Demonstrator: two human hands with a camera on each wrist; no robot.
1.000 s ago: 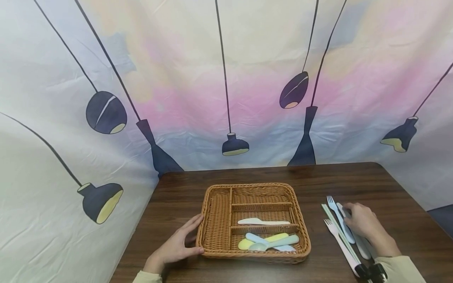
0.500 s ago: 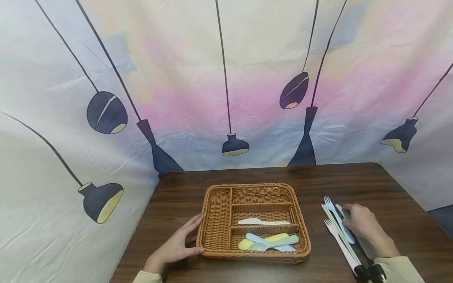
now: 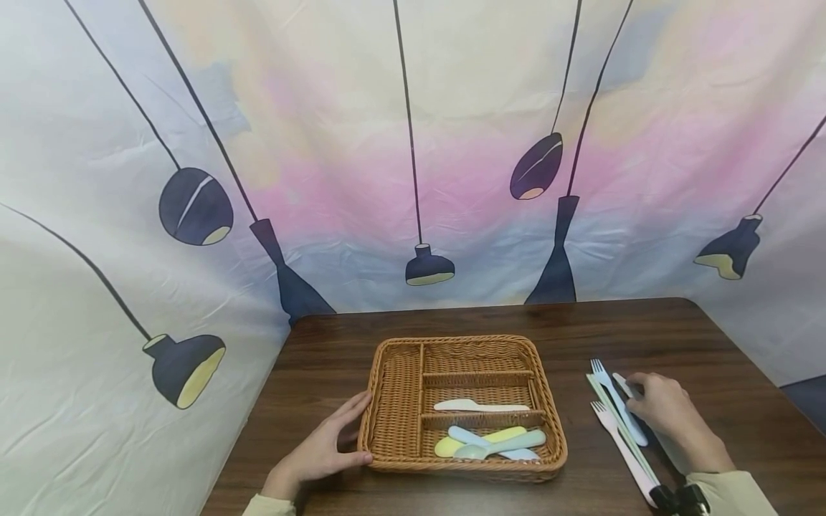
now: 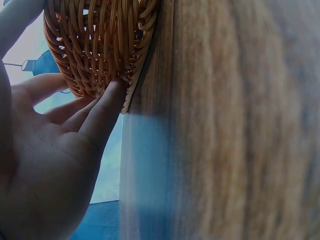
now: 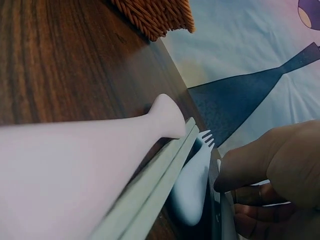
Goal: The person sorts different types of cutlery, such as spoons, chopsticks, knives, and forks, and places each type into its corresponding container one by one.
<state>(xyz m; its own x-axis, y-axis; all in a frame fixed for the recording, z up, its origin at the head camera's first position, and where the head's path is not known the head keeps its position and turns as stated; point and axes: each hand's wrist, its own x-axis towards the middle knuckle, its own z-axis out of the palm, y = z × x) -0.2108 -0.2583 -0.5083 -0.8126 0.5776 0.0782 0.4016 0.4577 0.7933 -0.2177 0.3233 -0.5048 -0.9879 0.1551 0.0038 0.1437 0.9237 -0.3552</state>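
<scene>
The wicker basket (image 3: 395, 401) has my left hand (image 3: 320, 446) at its left side, fingers extended and thumb at the front corner; the left wrist view shows these fingers (image 4: 107, 107) against the weave (image 4: 102, 45). A white knife (image 3: 480, 406) lies in the middle right compartment, with several pastel utensils (image 3: 497, 443) in the front one. Right of the basket, my right hand (image 3: 671, 416) pinches a pale, long utensil (image 3: 622, 383), partly hidden under the hand. Beside it lie a blue fork (image 3: 621, 405), green chopsticks (image 3: 613, 405) and a pinkish-white fork (image 3: 622, 448).
The dark wooden table (image 3: 335, 344) reaches back to a draped cloth (image 3: 323, 179) printed with hanging lamps. The basket's long left compartment and its back right one hold nothing. Dark wrist gear (image 3: 680, 499) sits by the right sleeve, over the lower ends of the utensils.
The upper end of the blue fork has shifted slightly left. The pale utensil under my right hand has moved a little, and less of its lower end shows. My left hand and the basket have stayed put.
</scene>
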